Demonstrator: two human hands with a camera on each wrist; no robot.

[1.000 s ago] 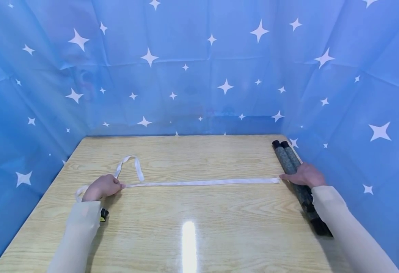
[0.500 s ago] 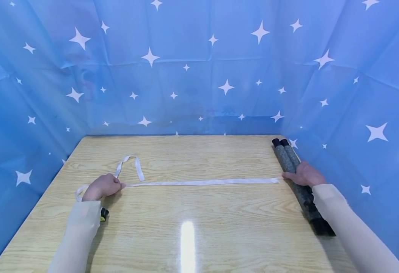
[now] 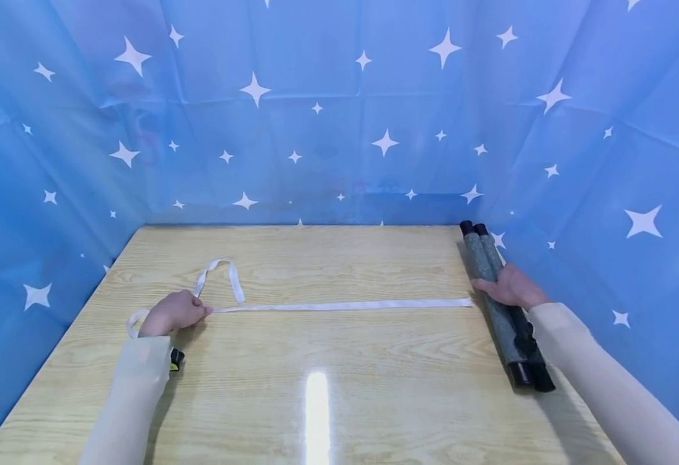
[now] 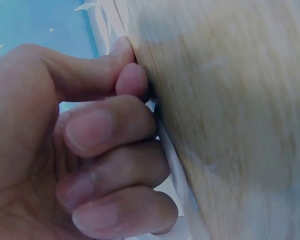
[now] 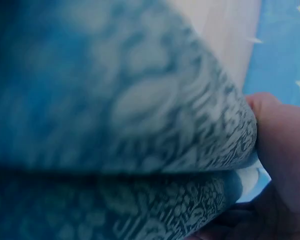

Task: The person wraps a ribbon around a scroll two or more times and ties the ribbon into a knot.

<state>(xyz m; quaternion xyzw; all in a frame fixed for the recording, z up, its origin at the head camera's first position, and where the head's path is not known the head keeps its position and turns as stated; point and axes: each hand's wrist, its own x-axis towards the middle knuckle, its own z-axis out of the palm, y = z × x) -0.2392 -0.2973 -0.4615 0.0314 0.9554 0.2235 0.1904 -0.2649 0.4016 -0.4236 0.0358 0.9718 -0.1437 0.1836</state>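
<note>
A long white ribbon (image 3: 339, 305) lies stretched across the table, its left part looping behind the left hand. My left hand (image 3: 173, 312) pinches it between thumb and index finger; in the left wrist view the other fingers of that hand (image 4: 105, 145) are curled in. On the right, my right hand (image 3: 514, 286) grips a patterned grey-green bundle (image 3: 493, 316) of two rolls with black ends, thumb on its left side. The right wrist view shows the patterned fabric (image 5: 155, 100) close up, with the thumb of my hand (image 5: 285, 155) along its edge.
The wooden table (image 3: 374, 368) has a blue star-patterned curtain (image 3: 328, 148) behind it and at both sides. A small black and yellow object (image 3: 176, 359) sits beside the left sleeve, partly hidden.
My right hand now grips the bundle, whose near end has swung to the left and turned somewhat. The left hand stays on the ribbon, and the view has tilted slightly.
</note>
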